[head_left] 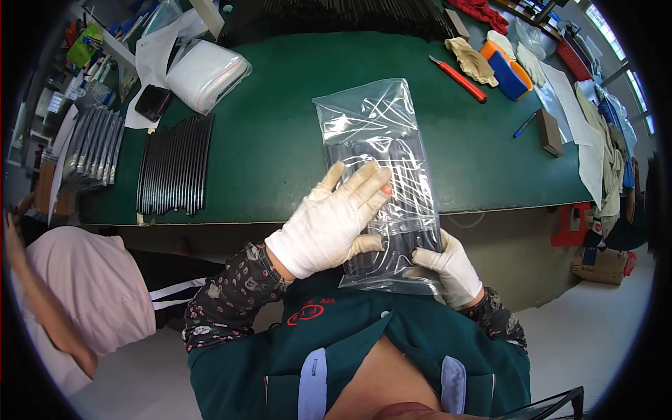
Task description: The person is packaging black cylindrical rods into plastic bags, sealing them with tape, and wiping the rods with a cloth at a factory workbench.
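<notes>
Shirtfront (343, 325), green tabletop (273, 140), pale floor (588, 322)

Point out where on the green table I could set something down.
Bare patches of green table: left, between the short black rods and the clear bag; right, between the bag, red tool and brown block. Crowded: the far edge, under the long rods, and around the beige glove.

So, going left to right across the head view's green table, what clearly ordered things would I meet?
Plastic-wrapped packs, row of black rods, clear bag, red tool, blue pen, brown block.
</notes>
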A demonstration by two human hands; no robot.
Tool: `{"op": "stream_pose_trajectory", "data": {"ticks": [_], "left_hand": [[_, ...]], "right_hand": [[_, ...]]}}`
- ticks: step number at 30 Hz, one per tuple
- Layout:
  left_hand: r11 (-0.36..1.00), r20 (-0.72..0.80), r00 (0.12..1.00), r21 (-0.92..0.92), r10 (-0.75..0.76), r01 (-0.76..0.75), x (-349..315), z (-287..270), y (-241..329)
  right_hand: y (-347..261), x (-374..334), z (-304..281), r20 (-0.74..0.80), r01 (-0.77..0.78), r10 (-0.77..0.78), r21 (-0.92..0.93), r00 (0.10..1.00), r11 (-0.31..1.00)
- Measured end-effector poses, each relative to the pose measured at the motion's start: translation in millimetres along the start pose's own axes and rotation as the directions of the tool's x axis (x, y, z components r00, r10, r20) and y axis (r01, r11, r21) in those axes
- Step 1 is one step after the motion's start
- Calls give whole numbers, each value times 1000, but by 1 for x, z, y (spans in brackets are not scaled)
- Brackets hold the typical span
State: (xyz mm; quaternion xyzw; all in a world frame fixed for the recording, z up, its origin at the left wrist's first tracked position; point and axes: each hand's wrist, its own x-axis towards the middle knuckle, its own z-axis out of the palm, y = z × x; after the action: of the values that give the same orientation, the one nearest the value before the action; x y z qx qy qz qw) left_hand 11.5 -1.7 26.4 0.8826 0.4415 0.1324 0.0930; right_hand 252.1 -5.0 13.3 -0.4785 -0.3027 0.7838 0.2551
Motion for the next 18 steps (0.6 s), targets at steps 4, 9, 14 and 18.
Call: {"op": "stream_pose_trajectory", "data": {"ticks": [4,9,14,18], "left_hand": [[995,-9,996,42,-91,91,-5,-3,-2],[991,18,998,124,-56,54,-3,-5,0],[998,9,999,44,-46,46,0,-3,-4],[999,-8,1000,42,-12,13,1,-6,-7]], "right_hand": [[6,-1,-2,98,-36,13,244,995,969],[0,-5,2,149,-61,16,297,989,953],[-8,-4,4,21,-24,25,-16,999,1000],[-3,-1,0,40,-39,36,67,999,997]]}}
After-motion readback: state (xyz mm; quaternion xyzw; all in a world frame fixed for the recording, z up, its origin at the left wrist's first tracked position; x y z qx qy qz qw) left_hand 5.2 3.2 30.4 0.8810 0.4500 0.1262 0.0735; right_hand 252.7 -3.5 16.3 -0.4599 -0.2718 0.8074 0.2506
